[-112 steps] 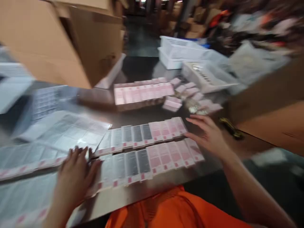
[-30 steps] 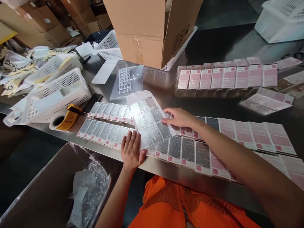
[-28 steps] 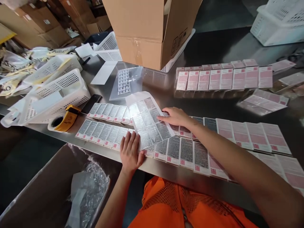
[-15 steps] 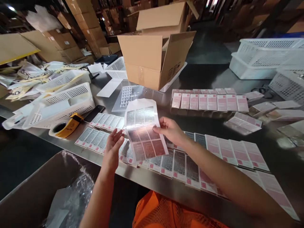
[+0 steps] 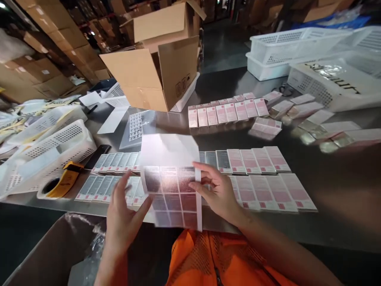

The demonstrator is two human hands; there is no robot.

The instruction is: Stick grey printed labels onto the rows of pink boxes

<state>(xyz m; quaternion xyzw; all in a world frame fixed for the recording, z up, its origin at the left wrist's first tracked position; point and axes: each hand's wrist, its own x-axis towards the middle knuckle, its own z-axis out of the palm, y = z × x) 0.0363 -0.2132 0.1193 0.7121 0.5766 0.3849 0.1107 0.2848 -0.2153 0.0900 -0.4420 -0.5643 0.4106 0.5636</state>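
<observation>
My right hand [image 5: 218, 192] pinches the right edge of a label sheet [image 5: 171, 196], a white backing with rows of shiny silver labels and a bare white strip on top. To the left of the sheet, my left hand [image 5: 125, 210] has its thumb and fingers spread, the thumb near the sheet's edge; whether it touches cannot be told. Below the sheet run two rows of small boxes on the table. Those at the left carry silver labels [image 5: 99, 188]; the pink-and-white boxes [image 5: 264, 190] at the right show no silver. The sheet hides the middle of both rows.
An open carton [image 5: 143, 85] stands behind. More pink boxes [image 5: 222, 113] are lined up beyond, with loose ones [image 5: 264, 128] at right. White baskets [image 5: 268, 71] sit back right and left. A yellow tape dispenser [image 5: 65, 179] and a phone [image 5: 97, 157] lie at left.
The sheet has come closer to me and turned more upright, with my right hand still gripping its right edge. My left hand has moved left and down, its fingers spreading. The view has swung right.
</observation>
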